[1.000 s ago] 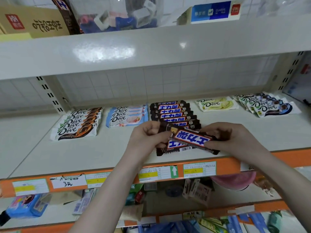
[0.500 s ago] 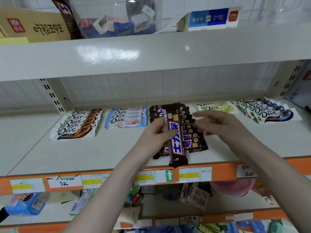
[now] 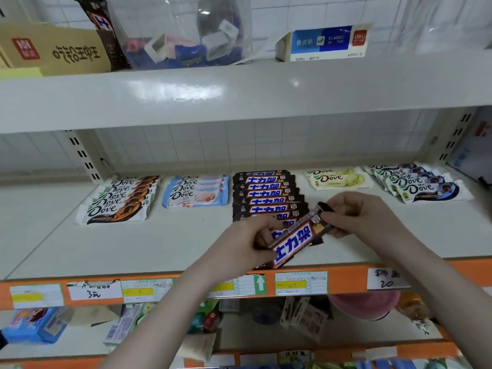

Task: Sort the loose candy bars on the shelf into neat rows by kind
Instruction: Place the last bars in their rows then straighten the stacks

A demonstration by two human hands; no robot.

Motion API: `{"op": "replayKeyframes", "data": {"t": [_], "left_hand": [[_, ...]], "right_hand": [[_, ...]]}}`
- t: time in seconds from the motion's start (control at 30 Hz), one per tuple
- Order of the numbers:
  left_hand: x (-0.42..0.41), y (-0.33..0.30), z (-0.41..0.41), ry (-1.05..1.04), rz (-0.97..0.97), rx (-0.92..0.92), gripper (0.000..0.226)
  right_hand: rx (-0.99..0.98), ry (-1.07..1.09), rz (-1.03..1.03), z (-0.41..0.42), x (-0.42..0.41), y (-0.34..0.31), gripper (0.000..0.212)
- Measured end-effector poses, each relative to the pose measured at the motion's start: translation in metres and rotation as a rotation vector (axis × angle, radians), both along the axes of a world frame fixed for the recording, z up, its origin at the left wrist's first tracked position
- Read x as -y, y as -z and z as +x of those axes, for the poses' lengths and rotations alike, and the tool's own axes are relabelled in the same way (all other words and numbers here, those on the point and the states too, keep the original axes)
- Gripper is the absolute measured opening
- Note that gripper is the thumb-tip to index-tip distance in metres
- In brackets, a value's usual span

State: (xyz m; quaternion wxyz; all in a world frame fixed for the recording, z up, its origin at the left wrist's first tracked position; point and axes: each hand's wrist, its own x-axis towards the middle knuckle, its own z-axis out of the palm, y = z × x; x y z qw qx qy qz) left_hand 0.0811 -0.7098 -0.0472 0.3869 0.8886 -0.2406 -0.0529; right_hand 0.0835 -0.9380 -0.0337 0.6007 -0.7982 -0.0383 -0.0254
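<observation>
A brown candy bar with blue and white lettering slants above the front of the white shelf. My left hand grips its lower left end, and my right hand pinches its upper right end. Behind it lies a row of the same brown bars, overlapped front to back. To the left sit a row of orange-brown Dove bars and a row of light blue Dove bars. To the right lie pale green Dove bars and dark blue Dove bars.
An orange shelf edge with price labels runs along the front. A grey upper shelf overhangs, carrying a cardboard box and a clear bag. Lower shelves hold mixed goods.
The held bar has swung from upright to a slant toward the right. My right hand, open half a second ago, now pinches the bar's upper end.
</observation>
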Motion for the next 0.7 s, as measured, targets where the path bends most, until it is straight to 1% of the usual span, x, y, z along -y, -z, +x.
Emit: {"op": "replayKeyframes", "data": {"t": [0.07, 0.13, 0.23, 0.27, 0.37, 0.47, 0.57, 0.7], "left_hand": [[-0.008, 0.008, -0.005, -0.013, -0.01, 0.062, 0.035], [-0.013, 0.013, -0.009, -0.042, 0.018, 0.165, 0.032], [-0.018, 0.018, -0.011, -0.058, 0.074, 0.28, 0.027], [-0.02, 0.019, -0.012, -0.063, 0.093, 0.305, 0.028], [-0.025, 0.021, -0.012, -0.084, 0.124, 0.359, 0.032], [-0.029, 0.019, -0.013, -0.071, 0.157, 0.408, 0.034], [-0.032, 0.02, -0.014, -0.068, 0.165, 0.394, 0.033], [-0.036, 0.023, -0.012, -0.122, 0.153, 0.347, 0.034]], "right_hand": [[-0.028, 0.041, -0.024, -0.006, 0.004, 0.011, 0.01], [-0.028, 0.061, -0.111, -0.01, 0.002, 0.019, 0.015], [0.049, 0.069, -0.425, -0.012, -0.002, 0.029, 0.02], [0.077, 0.062, -0.497, -0.013, -0.004, 0.031, 0.022], [0.114, 0.022, -0.552, -0.014, -0.005, 0.032, 0.022], [0.148, -0.054, -0.615, -0.011, -0.002, 0.032, 0.027], [0.187, -0.067, -0.638, -0.01, -0.002, 0.031, 0.029], [0.231, -0.07, -0.665, -0.007, -0.008, 0.034, 0.031]]}}
